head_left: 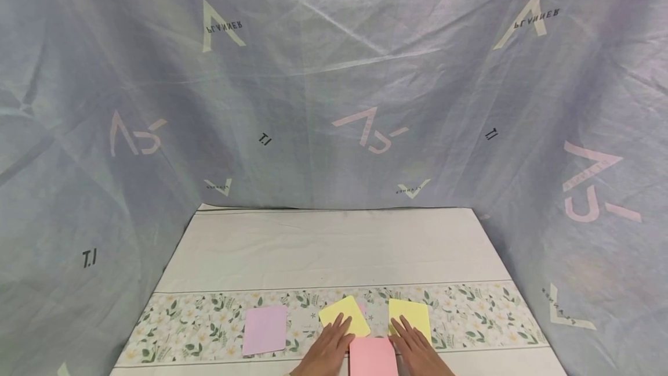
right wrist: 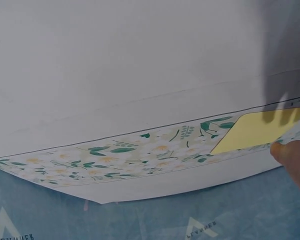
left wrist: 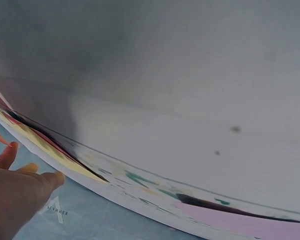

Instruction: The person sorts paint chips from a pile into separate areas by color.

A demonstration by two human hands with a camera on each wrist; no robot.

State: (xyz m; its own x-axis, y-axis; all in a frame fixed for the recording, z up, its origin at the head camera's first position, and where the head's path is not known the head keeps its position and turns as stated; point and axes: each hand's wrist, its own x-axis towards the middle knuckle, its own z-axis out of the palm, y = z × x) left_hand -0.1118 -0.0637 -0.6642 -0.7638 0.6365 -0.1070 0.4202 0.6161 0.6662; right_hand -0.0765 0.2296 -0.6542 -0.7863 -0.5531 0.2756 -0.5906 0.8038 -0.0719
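Note:
A pink card (head_left: 373, 357) lies between the two hands at the bottom edge of the head view, its lower part cut off. My left hand (head_left: 327, 351) reaches along the card's left side, its fingers extended over a tilted yellow card (head_left: 345, 309). Another pink piece (head_left: 362, 308) peeks out behind that yellow card. On the other side, my right hand (head_left: 417, 354) has its fingers extended over a second yellow card (head_left: 409, 311), its inner edge close to the pink card's corner. Whether either hand touches the pink card is hard to see. The wrist views show the left hand (left wrist: 25, 195) and right hand (right wrist: 296, 160) only partly.
A purple card (head_left: 265, 331) lies to the left on the floral band of the white table cover (head_left: 334, 248). Grey printed cloth (head_left: 313, 86) hangs behind the table and along both sides.

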